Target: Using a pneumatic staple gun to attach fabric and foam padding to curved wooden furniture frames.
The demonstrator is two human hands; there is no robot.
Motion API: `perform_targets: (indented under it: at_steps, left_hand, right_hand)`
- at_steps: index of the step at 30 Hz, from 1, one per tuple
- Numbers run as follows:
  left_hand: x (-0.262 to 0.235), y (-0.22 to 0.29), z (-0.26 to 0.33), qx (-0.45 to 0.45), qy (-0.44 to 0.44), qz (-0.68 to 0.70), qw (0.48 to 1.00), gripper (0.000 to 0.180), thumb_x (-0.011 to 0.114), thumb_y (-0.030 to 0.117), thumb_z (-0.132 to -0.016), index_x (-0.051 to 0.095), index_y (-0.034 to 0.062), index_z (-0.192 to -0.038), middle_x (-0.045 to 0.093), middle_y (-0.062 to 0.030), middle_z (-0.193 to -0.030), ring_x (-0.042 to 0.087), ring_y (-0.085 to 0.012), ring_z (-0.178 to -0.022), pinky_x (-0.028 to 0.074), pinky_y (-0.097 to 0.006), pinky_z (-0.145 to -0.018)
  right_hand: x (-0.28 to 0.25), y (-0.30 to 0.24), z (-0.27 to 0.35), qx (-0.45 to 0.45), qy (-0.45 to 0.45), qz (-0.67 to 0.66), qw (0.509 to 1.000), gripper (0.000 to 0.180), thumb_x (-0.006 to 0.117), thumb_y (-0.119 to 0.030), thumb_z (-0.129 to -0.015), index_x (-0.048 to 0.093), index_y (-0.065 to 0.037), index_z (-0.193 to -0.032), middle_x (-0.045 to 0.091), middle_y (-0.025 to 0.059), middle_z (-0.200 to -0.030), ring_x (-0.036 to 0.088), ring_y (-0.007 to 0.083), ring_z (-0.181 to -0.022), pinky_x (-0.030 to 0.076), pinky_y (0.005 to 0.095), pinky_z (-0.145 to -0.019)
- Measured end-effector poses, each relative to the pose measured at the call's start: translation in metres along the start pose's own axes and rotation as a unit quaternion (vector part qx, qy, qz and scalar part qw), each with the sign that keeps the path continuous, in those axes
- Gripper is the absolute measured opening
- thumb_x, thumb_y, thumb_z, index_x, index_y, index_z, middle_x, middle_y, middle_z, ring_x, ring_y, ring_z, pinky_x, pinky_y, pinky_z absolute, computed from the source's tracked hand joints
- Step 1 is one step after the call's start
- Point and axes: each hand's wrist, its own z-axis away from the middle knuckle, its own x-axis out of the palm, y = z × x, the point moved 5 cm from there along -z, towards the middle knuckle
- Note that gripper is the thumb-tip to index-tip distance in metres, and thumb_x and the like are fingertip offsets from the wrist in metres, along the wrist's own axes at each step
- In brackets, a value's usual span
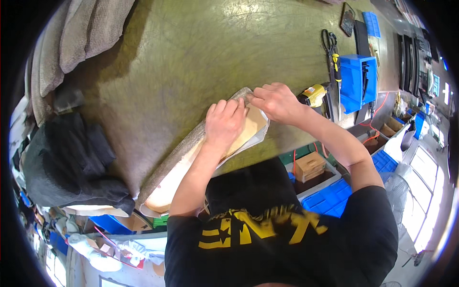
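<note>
Both hands work at the upper end of a long panel: the fingers of the left hand [224, 122] are bent over its far edge, closed on the grey-brown fabric [179, 152] that covers it, and the fingers of the right hand [277, 103], drawn narrow, pinch the same fabric at the corner just beside them. The fabric has a coarse woven texture and wraps the edge as a thick rounded band; from the fingers the panel runs toward the lower left, its flat tan-to-whitish inner face [248, 131] turned toward the person. Below the fingers, the person's black shirt [282, 253] bears large yellow block lettering with a star shape, partly distorted by folds. Just right of the right fingers lies a yellow and black tool [313, 94] with a small pale label, its print too small to read. Farther right stands an open blue plastic bin [351, 88] holding dark pieces, and beside it, up and right of the fingers, are black-handled scissors [328, 42] and a black-and-yellow hand tool [337, 69]. The greenish bench [201, 52] under all this is smooth, glossy and scuffed. Well left of the fingers sits a heap of soft black cloth [69, 165]; beyond it, toward the upper left, hang thick folds of nubbly grey-beige material [91, 38].
</note>
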Motion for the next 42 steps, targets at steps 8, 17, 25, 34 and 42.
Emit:
perform_targets:
  at_steps: [8,17,25,34,42]
  left_hand:
    - [0.011,0.018,0.009,-0.035,-0.091,-0.09,0.991,0.047,0.076,0.026,-0.079,0.068,0.0045,-0.12,0.056,-0.0034,-0.09,0.053,-0.0235,-0.081,0.039,-0.039,-0.07]
    - [0.013,0.014,0.016,-0.03,-0.068,-0.081,0.994,0.045,0.076,0.026,-0.081,0.068,0.0079,-0.122,0.056,-0.001,-0.091,0.052,-0.0226,-0.083,0.038,-0.039,-0.07]
    - [0.009,0.013,0.018,-0.028,-0.076,-0.05,0.995,0.038,0.073,0.023,-0.083,0.069,0.0108,-0.119,0.056,-0.0007,-0.091,0.052,-0.022,-0.084,0.038,-0.038,-0.071]
    - [0.003,0.014,0.016,-0.029,-0.043,-0.023,0.998,0.035,0.069,0.025,-0.085,0.07,0.0092,-0.116,0.055,-0.0017,-0.086,0.053,-0.0216,-0.085,0.039,-0.037,-0.072]
    - [0.001,0.014,0.023,-0.011,-0.028,0.0,1.0,0.018,0.066,0.017,-0.083,0.069,0.0093,-0.098,0.056,-0.0033,-0.088,0.054,-0.0228,-0.088,0.04,-0.038,-0.074]
  right_hand:
    - [-0.011,-0.001,0.079,0.252,0.131,-0.079,0.956,0.041,0.064,-0.001,-0.081,0.066,-0.006,-0.122,0.062,0.0138,-0.106,0.062,0.0328,-0.095,0.051,0.0409,-0.083]
    - [0.023,0.027,0.211,0.54,0.124,0.089,0.828,0.089,0.072,0.001,-0.071,0.03,0.002,-0.15,0.052,0.0237,-0.121,0.052,0.044,-0.113,0.045,0.0485,-0.096]
    - [-0.041,0.027,0.176,0.644,0.066,-0.232,0.726,0.049,0.068,-0.005,-0.075,0.054,0.001,-0.122,0.067,0.0151,-0.084,0.067,0.0298,-0.077,0.052,0.0417,-0.069]
    - [-0.043,-0.046,0.056,0.507,-0.011,-0.501,0.701,0.015,0.069,-0.01,-0.078,0.062,0.001,-0.085,0.066,0.0068,-0.068,0.065,0.0142,-0.061,0.053,0.0297,-0.061]
    - [-0.017,-0.043,0.057,0.549,-0.117,-0.33,0.759,0.029,0.07,-0.017,-0.072,0.063,0.004,-0.091,0.067,0.0149,-0.069,0.067,0.0253,-0.063,0.054,0.0368,-0.063]
